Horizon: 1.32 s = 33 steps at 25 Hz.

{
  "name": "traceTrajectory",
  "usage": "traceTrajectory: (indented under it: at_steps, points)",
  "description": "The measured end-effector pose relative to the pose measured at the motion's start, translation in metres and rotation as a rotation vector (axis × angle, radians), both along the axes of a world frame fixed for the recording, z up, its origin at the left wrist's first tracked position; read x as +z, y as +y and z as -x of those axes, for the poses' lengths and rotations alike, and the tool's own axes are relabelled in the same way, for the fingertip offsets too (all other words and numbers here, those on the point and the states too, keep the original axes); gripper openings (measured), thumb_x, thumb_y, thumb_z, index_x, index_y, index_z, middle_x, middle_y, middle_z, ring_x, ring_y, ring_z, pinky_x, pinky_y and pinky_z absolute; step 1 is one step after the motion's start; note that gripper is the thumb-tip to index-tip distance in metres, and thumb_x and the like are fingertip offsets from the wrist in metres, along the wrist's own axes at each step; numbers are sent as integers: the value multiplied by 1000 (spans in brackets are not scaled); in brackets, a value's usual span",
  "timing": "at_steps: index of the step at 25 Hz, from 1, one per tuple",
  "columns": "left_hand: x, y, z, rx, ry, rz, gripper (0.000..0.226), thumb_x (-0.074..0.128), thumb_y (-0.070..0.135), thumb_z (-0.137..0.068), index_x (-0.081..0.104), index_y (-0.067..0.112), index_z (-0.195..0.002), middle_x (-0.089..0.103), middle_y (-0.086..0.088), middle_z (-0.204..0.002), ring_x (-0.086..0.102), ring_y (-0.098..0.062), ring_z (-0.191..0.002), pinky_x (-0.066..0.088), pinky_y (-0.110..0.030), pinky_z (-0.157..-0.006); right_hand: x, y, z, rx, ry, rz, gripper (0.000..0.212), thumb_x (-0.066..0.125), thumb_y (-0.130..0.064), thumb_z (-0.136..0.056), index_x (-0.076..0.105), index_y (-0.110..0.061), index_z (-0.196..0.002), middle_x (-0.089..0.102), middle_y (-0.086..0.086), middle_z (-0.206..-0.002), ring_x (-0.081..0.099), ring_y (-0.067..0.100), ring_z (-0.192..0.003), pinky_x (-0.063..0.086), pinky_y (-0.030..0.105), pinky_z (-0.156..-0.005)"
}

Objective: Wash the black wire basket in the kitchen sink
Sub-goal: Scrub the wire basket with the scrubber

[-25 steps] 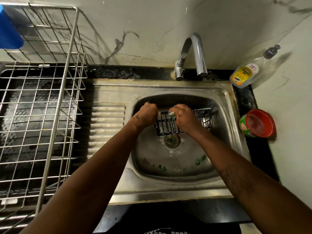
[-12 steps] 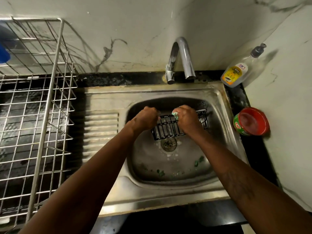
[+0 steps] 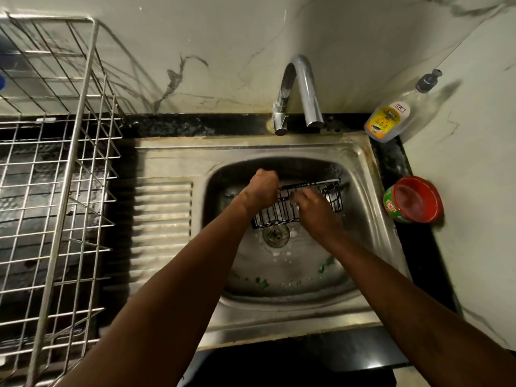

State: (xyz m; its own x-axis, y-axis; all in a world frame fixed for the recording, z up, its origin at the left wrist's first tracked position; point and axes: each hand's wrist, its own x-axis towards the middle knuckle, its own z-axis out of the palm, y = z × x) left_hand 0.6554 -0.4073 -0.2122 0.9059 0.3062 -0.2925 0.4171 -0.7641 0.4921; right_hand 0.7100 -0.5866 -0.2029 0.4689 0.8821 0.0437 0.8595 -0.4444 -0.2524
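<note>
The black wire basket (image 3: 329, 195) hangs tilted over the steel sink bowl (image 3: 360, 219), just above the drain (image 3: 276, 235). My left hand (image 3: 258, 191) grips the basket's left end at the top rim. My right hand (image 3: 314, 210) presses against the basket's front wires, fingers curled; a pale green scrubber seen earlier is hidden under the fingers now. Soapy foam clings to the wires. No water runs from the tap (image 3: 303, 90).
A steel dish rack (image 3: 55, 191) stands on the left counter. A dish soap bottle (image 3: 391, 118) leans in the back right corner. A red tub (image 3: 413, 199) sits right of the sink. Green scraps (image 3: 325, 265) lie in the bowl.
My right hand slid down from the basket's top rim onto its front wires, covering the scrubber. The basket tilted a little more toward me. The head view shifted slightly.
</note>
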Motion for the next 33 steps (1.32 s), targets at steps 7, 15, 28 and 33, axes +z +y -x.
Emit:
traceTrajectory:
  at_steps: [7, 15, 28, 33]
  points:
    - [-6, -5, 0, 13, 1, -12, 14, 60, 11, -95, 70, 11, -104, 64, -8, -106, 57, -24, -102, 54, -36, -93, -1, -16, 1, 79, 26, 58, 43, 63, 23, -66, 71, 3, -103, 66, 20, -102, 63, 39, -95, 54, 41, -78]
    - [0, -5, 2, -46, -25, -62, 18, 55, 7, -97, 72, 11, -99, 67, -8, -95, 61, -26, -93, 58, -41, -87, 1, 3, -33, -117, 107, -58, 48, 58, 24, -65, 75, 2, -104, 70, 23, -107, 65, 40, -101, 54, 42, -90]
    - [2, -6, 3, -65, -15, -59, 15, 58, 4, -95, 72, 7, -98, 69, -7, -90, 67, -20, -82, 61, -37, -81, -4, -8, -44, -131, 78, -88, 45, 62, 25, -66, 76, -4, -97, 72, 16, -98, 67, 36, -93, 54, 36, -82]
    - [5, -8, 4, -43, -27, -46, 17, 56, 6, -97, 72, 7, -101, 68, -8, -92, 65, -21, -86, 59, -37, -84, 9, -37, -34, -250, 86, -150, 35, 58, 16, -80, 76, -7, -98, 74, 13, -100, 67, 29, -91, 42, 24, -75]
